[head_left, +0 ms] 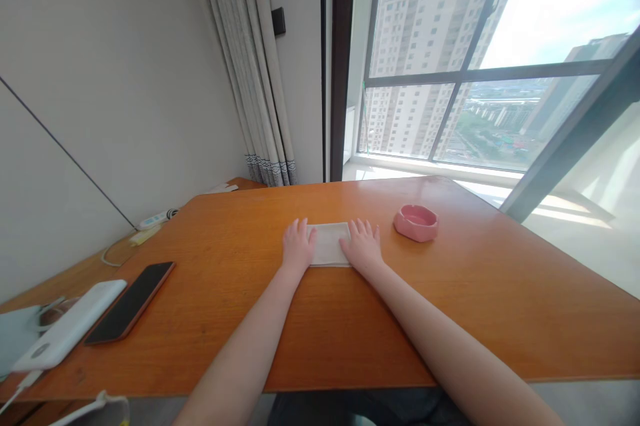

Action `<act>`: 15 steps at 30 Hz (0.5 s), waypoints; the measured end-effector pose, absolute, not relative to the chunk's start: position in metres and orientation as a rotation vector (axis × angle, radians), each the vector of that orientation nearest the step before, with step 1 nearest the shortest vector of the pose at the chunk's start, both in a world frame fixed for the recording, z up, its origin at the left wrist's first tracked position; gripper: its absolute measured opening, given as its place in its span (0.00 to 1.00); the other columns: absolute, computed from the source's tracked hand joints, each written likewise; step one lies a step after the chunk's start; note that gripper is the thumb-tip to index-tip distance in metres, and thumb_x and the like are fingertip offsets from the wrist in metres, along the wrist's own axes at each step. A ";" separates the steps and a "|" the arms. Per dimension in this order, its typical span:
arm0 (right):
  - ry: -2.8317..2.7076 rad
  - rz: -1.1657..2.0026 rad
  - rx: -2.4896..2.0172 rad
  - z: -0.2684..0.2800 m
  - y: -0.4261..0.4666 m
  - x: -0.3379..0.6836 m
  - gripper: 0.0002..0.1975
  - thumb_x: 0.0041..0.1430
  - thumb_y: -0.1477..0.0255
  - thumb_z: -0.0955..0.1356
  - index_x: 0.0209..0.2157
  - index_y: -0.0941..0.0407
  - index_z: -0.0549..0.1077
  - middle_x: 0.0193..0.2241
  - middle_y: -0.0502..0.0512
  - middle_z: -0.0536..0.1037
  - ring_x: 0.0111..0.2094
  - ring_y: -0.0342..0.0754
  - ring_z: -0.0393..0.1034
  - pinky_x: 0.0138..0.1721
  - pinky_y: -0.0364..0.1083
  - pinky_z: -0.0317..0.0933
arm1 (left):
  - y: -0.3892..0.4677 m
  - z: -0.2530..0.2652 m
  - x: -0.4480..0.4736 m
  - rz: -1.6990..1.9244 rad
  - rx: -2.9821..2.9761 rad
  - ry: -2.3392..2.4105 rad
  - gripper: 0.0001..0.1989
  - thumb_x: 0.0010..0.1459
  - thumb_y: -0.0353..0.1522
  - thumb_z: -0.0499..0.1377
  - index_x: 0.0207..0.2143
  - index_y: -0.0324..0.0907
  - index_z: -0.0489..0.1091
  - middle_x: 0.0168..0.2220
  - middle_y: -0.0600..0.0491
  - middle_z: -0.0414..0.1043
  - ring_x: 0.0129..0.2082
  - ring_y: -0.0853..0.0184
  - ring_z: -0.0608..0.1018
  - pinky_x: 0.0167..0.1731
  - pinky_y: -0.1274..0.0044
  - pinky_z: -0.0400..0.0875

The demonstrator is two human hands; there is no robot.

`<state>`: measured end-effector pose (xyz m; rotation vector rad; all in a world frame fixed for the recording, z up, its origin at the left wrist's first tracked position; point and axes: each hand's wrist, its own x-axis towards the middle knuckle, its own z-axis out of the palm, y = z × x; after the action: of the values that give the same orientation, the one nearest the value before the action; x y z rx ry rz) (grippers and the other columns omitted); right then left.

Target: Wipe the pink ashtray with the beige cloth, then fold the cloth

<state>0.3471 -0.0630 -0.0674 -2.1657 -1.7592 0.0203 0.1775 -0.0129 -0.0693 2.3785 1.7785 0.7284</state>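
A folded white cloth (330, 246) lies flat on the wooden table (225, 319), straight in front of me. My left hand (299, 246) rests on its left edge, palm down, with the fingers stretched out and the thumb over the cloth. On the opposite edge lies my right hand (363, 246), also flat with its fingers spread. Neither hand grips anything. The parts of the cloth's side edges under my palms are hidden. To the right of my right hand, apart from it, sits a pink faceted ashtray (417, 223).
At the left, a dark smartphone (131, 303) lies beside a white power bank (75, 323) with a cable plugged in. Behind them, a power strip (154, 220) is by the wall. A curtain (260, 66) hangs past the table's far edge, and a large window (450, 79) stands at the right.
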 end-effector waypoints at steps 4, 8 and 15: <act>-1.697 0.153 -2.192 -0.065 -0.059 0.359 0.20 0.56 0.59 0.62 0.42 0.60 0.69 0.50 0.66 0.68 0.55 0.59 0.55 0.58 0.63 0.35 | -0.011 -0.061 0.170 0.530 2.252 1.919 0.30 0.56 0.42 0.51 0.58 0.36 0.55 0.50 0.37 0.67 0.51 0.50 0.68 0.49 0.62 0.58; -1.662 0.220 -2.159 -0.070 -0.055 0.359 0.15 0.56 0.62 0.62 0.37 0.59 0.68 0.48 0.65 0.68 0.54 0.56 0.56 0.59 0.63 0.35 | -0.009 -0.060 0.171 0.393 2.144 1.796 0.20 0.52 0.42 0.55 0.44 0.39 0.66 0.42 0.42 0.72 0.44 0.55 0.73 0.40 0.70 0.63; -1.613 0.327 -2.016 -0.074 -0.051 0.358 0.07 0.54 0.67 0.64 0.32 0.57 0.68 0.49 0.62 0.69 0.55 0.54 0.57 0.59 0.65 0.33 | -0.010 -0.065 0.181 0.825 2.012 1.423 0.05 0.50 0.31 0.57 0.28 0.42 0.61 0.31 0.52 0.68 0.34 0.65 0.71 0.35 0.76 0.63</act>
<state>0.3582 -0.0506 -0.0739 -2.0163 -1.6125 0.3266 0.1809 -0.0098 -0.0651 2.0116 1.4228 0.8254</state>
